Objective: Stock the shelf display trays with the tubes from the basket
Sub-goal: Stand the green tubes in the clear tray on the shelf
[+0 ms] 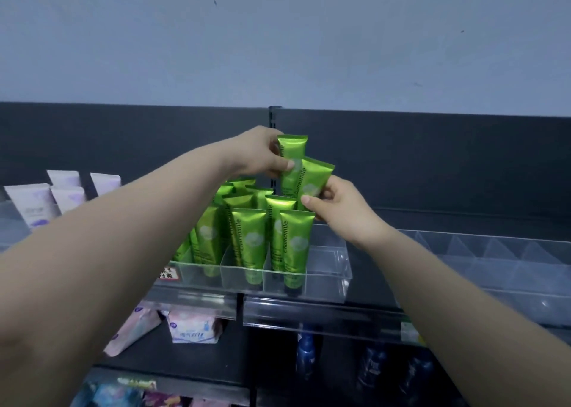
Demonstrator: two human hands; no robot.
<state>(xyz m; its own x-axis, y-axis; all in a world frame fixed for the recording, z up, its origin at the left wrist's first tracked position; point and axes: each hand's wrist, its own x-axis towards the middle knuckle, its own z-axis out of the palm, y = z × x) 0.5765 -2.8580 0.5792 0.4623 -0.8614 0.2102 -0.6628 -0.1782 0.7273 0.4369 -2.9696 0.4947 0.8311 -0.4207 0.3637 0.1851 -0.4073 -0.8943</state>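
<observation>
Several green tubes stand upright in a clear acrylic display tray on the shelf. My left hand grips one green tube held high above the tray's back rows. My right hand pinches a second green tube, tilted, just right of and below the first. The two held tubes overlap. The tray's rightmost column holds no tubes at its front. The basket is out of view.
A second clear tray with dividers sits to the right. White-lilac tubes stand at the far left. Pink packets and dark blue bottles fill the lower shelf. A dark back panel closes the shelf behind.
</observation>
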